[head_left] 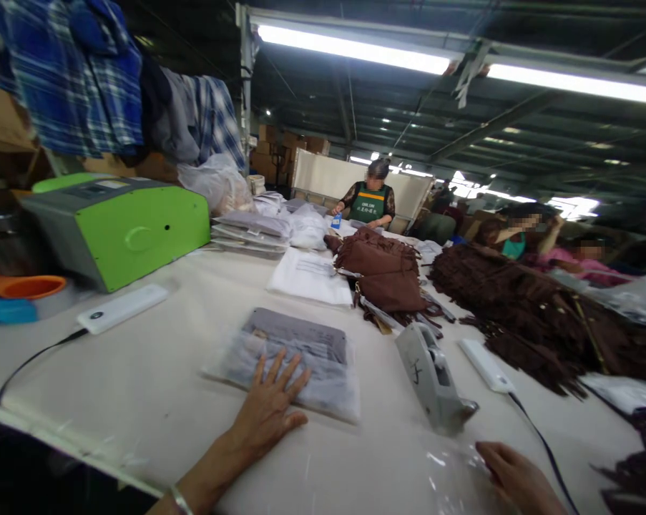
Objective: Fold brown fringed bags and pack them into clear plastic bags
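Observation:
My left hand (pixel 273 404) lies flat with fingers spread on a grey flat bag (pixel 306 332) in a frosted plastic sleeve (pixel 323 390). At the lower right, my right hand (pixel 516 476) has its fingers closed at the edge of a clear plastic bag (pixel 456 465), which is partly blurred and cut off by the frame. Between the two hands, slightly farther away, a grey tape dispenser (pixel 430 379) stands on the white table (pixel 183 379).
Brown fringed bags (pixel 387 268) are piled beyond the dispenser, with more brown pieces (pixel 521 307) to the right. A green machine (pixel 145 229) and a white power bank (pixel 121 307) are at left. Another white power bank (pixel 486 365) trails a cable. A co-worker (pixel 373 197) is across the table.

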Demonstrator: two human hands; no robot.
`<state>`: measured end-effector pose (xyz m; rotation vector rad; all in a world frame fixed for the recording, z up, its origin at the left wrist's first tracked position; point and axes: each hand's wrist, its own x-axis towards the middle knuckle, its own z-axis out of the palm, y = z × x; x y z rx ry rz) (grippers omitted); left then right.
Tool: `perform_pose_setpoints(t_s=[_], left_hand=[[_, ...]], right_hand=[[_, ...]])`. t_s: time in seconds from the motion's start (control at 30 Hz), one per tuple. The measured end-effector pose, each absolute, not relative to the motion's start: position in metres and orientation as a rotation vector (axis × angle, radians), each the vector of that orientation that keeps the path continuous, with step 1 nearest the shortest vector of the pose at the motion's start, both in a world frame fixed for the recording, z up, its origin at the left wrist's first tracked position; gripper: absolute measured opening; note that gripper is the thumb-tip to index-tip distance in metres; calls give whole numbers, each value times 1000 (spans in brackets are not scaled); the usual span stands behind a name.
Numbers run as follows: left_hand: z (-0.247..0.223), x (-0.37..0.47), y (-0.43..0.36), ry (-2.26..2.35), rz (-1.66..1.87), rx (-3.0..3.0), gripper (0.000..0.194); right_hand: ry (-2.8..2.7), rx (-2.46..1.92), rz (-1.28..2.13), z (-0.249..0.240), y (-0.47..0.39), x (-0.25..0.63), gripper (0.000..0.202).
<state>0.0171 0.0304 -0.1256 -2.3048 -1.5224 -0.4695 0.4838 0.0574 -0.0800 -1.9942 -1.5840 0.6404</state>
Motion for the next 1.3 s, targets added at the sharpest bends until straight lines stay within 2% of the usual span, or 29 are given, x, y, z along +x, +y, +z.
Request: perform_pose_setpoints(t_s=[0.13,0.23,0.33,0.43,0.57,0.7,0.83,0.87,1.07,1.17,1.3], left_hand=[[-121,19,28,-1599,-455,-2359,77],[-118,20,26,-1638,-442,-2408,77],[-117,20,25,-1659,-440,-2430,77],[-119,20,25,-1663,-458,-2438,81],[-125,20,27,-1663,-512,-2438,86],[-129,21,27,-1674,-539,-2447,87],[-129,21,27,-1673,-539,-2443,90],[-129,20,27,-1669,-538,-2433,91],[-132,20,29,-1603,-536,-2328,92],[-131,21,29,-1567,-562,-2286,90],[-131,21,33,-1540,-639,-2237,80]], right_hand=[[-1901,-1714,894,-29,67,429,39],[-2366,-1447,996,22,80,348,23],[-2869,-1289,792,48,104,274,13],[-3097,-1247,555,40,134,223,2],[-3245,-1205,225,8,163,185,14],[-3280,-1145,47,-15,174,172,17],[-3161,-1209,-51,-20,190,179,54],[-3115,-1244,-63,-18,196,184,54],[-2612,-1570,-36,21,215,274,22],[-2296,-1840,137,34,196,358,26],[-1840,-2108,619,25,149,446,40]])
